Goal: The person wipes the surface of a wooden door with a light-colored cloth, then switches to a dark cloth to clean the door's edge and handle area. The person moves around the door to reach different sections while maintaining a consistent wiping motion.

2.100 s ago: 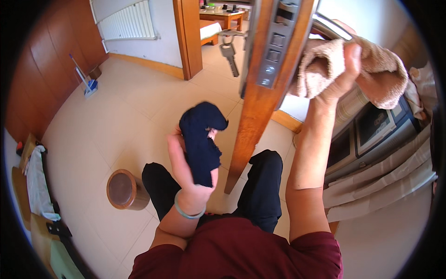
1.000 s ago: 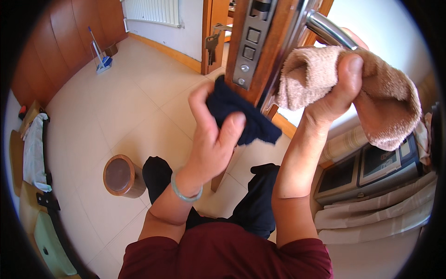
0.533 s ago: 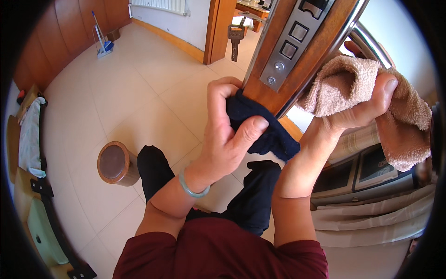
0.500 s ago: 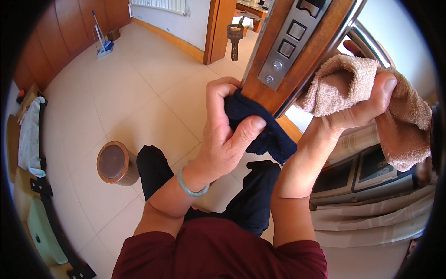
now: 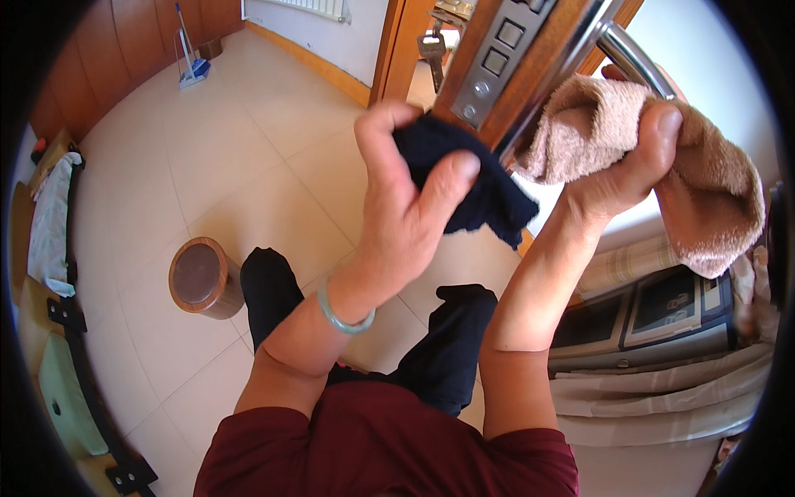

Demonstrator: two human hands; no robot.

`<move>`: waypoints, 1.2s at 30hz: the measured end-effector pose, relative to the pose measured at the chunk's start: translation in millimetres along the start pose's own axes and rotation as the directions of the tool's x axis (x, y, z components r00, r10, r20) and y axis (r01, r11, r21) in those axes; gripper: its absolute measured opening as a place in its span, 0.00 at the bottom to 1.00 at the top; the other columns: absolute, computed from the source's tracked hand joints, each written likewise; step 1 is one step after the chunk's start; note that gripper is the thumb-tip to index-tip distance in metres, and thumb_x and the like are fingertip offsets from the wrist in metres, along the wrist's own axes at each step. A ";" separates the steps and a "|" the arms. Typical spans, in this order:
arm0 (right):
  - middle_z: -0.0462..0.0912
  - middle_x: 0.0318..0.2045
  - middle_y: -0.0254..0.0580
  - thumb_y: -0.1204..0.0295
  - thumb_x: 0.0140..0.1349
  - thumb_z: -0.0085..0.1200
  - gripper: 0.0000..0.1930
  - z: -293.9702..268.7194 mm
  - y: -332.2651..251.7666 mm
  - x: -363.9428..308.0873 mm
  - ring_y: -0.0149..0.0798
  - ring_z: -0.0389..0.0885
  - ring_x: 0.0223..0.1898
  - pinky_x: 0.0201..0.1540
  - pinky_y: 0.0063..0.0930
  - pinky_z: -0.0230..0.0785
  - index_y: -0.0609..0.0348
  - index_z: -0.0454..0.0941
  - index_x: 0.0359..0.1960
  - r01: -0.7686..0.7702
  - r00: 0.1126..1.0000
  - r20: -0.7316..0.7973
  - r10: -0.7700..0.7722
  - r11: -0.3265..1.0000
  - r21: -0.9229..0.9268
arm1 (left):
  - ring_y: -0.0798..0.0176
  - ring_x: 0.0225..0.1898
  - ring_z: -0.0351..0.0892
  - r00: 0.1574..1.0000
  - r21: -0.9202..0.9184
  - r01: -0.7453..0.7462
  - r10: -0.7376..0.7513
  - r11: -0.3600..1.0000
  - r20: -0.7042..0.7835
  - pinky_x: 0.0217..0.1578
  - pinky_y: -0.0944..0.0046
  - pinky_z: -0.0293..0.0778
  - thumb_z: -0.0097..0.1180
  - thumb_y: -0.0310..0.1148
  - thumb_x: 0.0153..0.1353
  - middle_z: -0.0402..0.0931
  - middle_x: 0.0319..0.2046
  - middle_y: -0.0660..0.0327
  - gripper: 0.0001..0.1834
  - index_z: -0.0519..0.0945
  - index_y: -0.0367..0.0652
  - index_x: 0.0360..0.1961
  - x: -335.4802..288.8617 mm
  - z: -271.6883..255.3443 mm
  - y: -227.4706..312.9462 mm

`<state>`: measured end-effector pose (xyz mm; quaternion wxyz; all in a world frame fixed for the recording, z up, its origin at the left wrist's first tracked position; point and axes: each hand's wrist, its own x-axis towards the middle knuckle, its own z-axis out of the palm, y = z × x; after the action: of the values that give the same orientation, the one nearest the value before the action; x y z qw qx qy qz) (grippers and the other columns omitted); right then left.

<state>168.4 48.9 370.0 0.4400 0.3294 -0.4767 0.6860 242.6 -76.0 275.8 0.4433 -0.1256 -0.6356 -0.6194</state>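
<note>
A wooden door (image 5: pixel 497 116) stands edge-on before me, with a metal lock plate (image 5: pixel 490 70) set in its edge. My left hand (image 5: pixel 406 199) grips a dark navy cloth (image 5: pixel 464 178) against the door edge just below the plate; the cloth's ragged end hangs to the right. My right hand (image 5: pixel 633 161) holds a tan terry towel (image 5: pixel 584 124) beside the door's face, under the silver lever handle (image 5: pixel 636 60). Some of its fingers are hidden behind the towel and handle. A key (image 5: pixel 431 54) hangs on the door's far side, left of the plate.
A round wooden stool (image 5: pixel 203 277) stands on the tiled floor to my left. A broom and dustpan (image 5: pixel 192 74) are by the far panelled wall. At right are a dark, glass-fronted appliance (image 5: pixel 646 319) and draped pale fabric (image 5: pixel 662 398). A radiator (image 5: pixel 306 8) hangs on the far wall.
Both hands have moved up a little in view with their cloths, and the door with its lock plate also sits higher. The key has swung to a tilt.
</note>
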 end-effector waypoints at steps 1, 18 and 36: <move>0.82 0.35 0.48 0.47 0.56 0.51 0.32 2.6 1.6 0.1 0.38 0.82 0.36 0.43 0.28 0.73 0.68 0.74 0.46 -0.006 1.000 0.021 0.006 1.000 0.017 | 0.70 0.36 0.69 1.000 -0.083 0.021 -0.021 0.996 0.002 0.39 0.71 0.69 0.55 0.35 0.64 0.66 0.38 0.60 0.25 0.56 0.37 0.53 5.5 -0.7 2.7; 0.80 0.38 0.52 0.37 0.56 0.38 0.40 -0.7 9.8 5.9 0.45 0.81 0.40 0.43 0.32 0.76 0.69 0.76 0.44 0.007 0.998 0.060 -0.005 0.999 -0.032 | 0.47 0.55 0.59 0.938 0.194 0.178 -0.226 0.965 0.262 0.58 0.55 0.57 0.46 0.20 0.56 0.57 0.53 0.46 0.29 0.54 0.34 0.59 -162.5 -60.8 -132.4; 0.78 0.29 0.40 0.40 0.52 0.52 0.34 -22.8 -3.9 2.9 0.33 0.78 0.31 0.36 0.25 0.72 0.66 0.75 0.37 -0.064 0.997 -0.036 0.070 0.990 0.129 | 0.45 0.54 0.59 0.924 0.148 0.141 -0.184 0.979 0.335 0.58 0.51 0.53 0.46 0.25 0.52 0.61 0.51 0.46 0.24 0.62 0.35 0.53 -182.1 -55.9 -148.3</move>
<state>170.0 71.8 366.4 0.4044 0.3266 -0.4336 0.7361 265.1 -85.1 35.5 0.2780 -0.1526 -0.7485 -0.5824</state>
